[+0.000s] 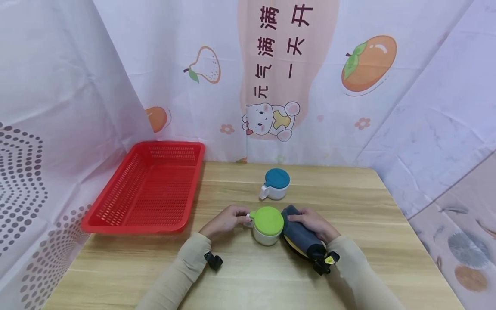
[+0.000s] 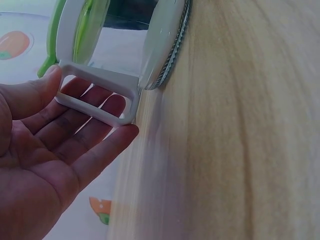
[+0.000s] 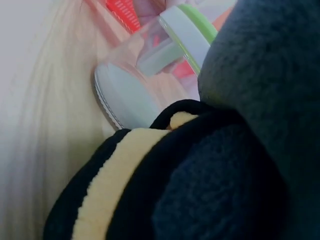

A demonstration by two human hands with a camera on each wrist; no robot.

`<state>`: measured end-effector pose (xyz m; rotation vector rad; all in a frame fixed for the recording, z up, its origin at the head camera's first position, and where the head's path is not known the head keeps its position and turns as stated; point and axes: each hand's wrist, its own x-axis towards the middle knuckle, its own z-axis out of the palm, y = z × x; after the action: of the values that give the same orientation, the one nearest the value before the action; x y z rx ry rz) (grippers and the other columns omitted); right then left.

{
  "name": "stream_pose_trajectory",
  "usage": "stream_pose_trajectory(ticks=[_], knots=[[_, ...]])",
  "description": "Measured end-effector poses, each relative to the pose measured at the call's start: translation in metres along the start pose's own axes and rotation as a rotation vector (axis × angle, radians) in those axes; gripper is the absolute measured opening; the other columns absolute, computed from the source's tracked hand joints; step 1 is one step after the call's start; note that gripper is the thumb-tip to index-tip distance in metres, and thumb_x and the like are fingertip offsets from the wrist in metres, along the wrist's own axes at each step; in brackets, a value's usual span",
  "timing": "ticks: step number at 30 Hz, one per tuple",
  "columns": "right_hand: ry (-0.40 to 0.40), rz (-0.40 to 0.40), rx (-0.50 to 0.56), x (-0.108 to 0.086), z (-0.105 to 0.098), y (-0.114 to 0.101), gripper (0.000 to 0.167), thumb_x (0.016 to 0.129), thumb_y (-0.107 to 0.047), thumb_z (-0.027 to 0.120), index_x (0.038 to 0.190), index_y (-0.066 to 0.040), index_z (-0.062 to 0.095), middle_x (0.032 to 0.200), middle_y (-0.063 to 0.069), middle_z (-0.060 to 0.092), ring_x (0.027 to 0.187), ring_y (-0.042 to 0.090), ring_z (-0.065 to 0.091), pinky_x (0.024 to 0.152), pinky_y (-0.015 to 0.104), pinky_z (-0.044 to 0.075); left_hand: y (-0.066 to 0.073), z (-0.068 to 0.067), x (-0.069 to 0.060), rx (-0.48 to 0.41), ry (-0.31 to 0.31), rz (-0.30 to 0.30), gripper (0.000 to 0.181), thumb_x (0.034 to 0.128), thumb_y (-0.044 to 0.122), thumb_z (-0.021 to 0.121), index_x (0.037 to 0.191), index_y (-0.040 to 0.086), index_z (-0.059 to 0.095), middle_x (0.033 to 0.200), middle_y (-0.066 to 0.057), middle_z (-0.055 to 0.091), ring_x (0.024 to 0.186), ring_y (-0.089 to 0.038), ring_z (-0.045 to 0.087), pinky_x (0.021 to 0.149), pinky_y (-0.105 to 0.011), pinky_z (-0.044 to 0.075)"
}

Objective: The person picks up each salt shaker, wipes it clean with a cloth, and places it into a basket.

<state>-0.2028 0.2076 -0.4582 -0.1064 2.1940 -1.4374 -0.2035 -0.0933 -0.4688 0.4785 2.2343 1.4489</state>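
Observation:
My left hand (image 1: 228,220) holds the white handle (image 2: 95,112) of a seasoning jar with a green lid (image 1: 269,221). In the left wrist view the thumb lies by the lid's tab, and the fingers are behind the handle. The jar has clear walls and a pale base (image 3: 125,97). My right hand (image 1: 314,224) grips a dark grey-blue fleecy cloth item (image 1: 300,236) with a yellow band (image 3: 117,172). Its far end lies against the jar's right side. Most of the right hand's fingers are hidden, and the item's exact kind cannot be made out.
A second jar with a blue lid (image 1: 277,183) stands behind the green one, its handle pointing left and toward me. On the left sits a red plastic basket (image 1: 190,202) with perforated sides. The wooden table (image 1: 240,275) meets a printed curtain (image 1: 217,107) at the back.

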Motion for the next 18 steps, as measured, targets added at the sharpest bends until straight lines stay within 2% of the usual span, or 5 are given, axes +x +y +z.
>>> stream_pose_trajectory(ticks=[5,10,18], knots=[[-0.013,-0.005,-0.029,0.006,-0.003,-0.001,0.03,0.09,-0.027,0.064,0.101,0.001,0.069,0.089,0.004,0.064,0.079,0.017,0.057,0.07,0.029,0.046,-0.002,0.002,0.0,0.004,0.002,0.004,0.018,0.096,0.011,0.058,0.108,0.003,0.069,0.095,-0.006,0.065,0.087,-0.013,0.055,0.082,-0.035,0.052],[-0.055,-0.028,-0.077,0.015,-0.007,-0.005,0.037,0.092,-0.027,0.063,0.116,0.001,0.067,0.105,0.009,0.066,0.088,0.018,0.055,0.076,0.029,0.044,-0.003,0.002,-0.001,-0.025,-0.004,-0.01,0.019,0.0968,0.011,0.057,0.11,0.004,0.068,0.098,-0.006,0.065,0.089,-0.014,0.056,0.084,-0.036,0.054],[-0.084,0.004,-0.136,0.033,-0.014,-0.013,0.037,0.09,-0.026,0.064,0.113,0.002,0.067,0.102,0.008,0.066,0.087,0.018,0.055,0.075,0.027,0.043,-0.002,0.001,0.0,-0.033,-0.003,-0.013,0.019,0.0968,0.011,0.057,0.111,0.004,0.068,0.099,-0.006,0.065,0.09,-0.014,0.056,0.085,-0.036,0.054]])
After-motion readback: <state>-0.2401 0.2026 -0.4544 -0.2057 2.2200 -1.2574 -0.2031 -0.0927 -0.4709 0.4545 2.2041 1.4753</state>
